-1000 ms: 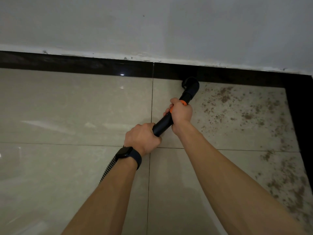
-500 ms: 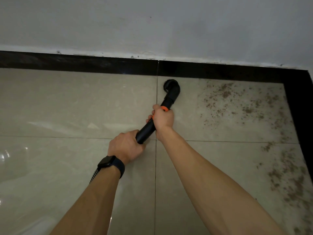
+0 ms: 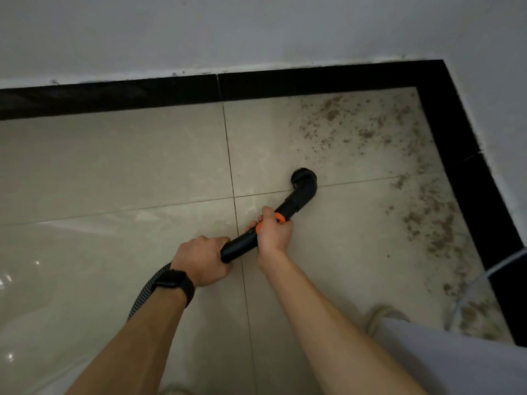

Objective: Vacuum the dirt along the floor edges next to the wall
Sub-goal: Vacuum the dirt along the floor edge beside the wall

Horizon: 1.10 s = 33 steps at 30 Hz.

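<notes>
- Your left hand point(image 3: 204, 260) is curled tight around the rear end of the black vacuum tube point(image 3: 242, 245), where the ribbed hose point(image 3: 148, 286) joins it. A dark watch point(image 3: 174, 282) sits on that wrist.
- Your right hand point(image 3: 273, 232) grips the tube further forward, fingers wrapped at the orange ring point(image 3: 281, 218).
- The round brush head point(image 3: 303, 178) meets the pale floor tiles point(image 3: 114, 166) at a grout line, well apart from the black border point(image 3: 114, 95) under the wall point(image 3: 256, 29).
- Brown dirt point(image 3: 427, 223) lies scattered to the right of the brush head, thickest along the right-hand border.
</notes>
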### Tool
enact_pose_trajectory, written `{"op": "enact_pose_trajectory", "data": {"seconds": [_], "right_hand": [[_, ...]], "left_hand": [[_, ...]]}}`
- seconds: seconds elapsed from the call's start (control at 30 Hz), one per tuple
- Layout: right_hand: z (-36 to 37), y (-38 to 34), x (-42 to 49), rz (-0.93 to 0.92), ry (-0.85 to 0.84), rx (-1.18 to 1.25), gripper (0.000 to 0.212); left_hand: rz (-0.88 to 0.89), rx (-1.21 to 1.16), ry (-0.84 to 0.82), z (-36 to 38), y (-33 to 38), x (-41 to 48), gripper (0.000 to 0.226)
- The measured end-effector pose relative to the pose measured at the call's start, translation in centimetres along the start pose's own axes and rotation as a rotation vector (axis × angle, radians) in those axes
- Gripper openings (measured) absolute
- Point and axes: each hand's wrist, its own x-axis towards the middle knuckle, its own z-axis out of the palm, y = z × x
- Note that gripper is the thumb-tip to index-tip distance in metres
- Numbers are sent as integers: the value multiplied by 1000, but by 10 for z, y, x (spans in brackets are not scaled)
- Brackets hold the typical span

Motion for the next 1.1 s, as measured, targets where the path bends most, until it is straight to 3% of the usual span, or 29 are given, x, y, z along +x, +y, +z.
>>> {"op": "enact_pose_trajectory", "data": {"seconds": [0.37, 0.6, 0.93, 1.1], "right_hand": [[-2, -36, 25, -27, -52, -90, 19], [23, -50, 40, -3, -123, -118, 27], [54, -91, 63, -18, -160, -202, 17], [58, -105, 69, -26, -188, -220, 34]], "left_hand": [[-63, -162, 20, -3, 39, 16, 18], [-82, -158, 178, -7, 39, 23, 32], [-59, -186, 321, 3, 26, 21, 49], [-51, -182, 326, 3, 37, 32, 60]]}}
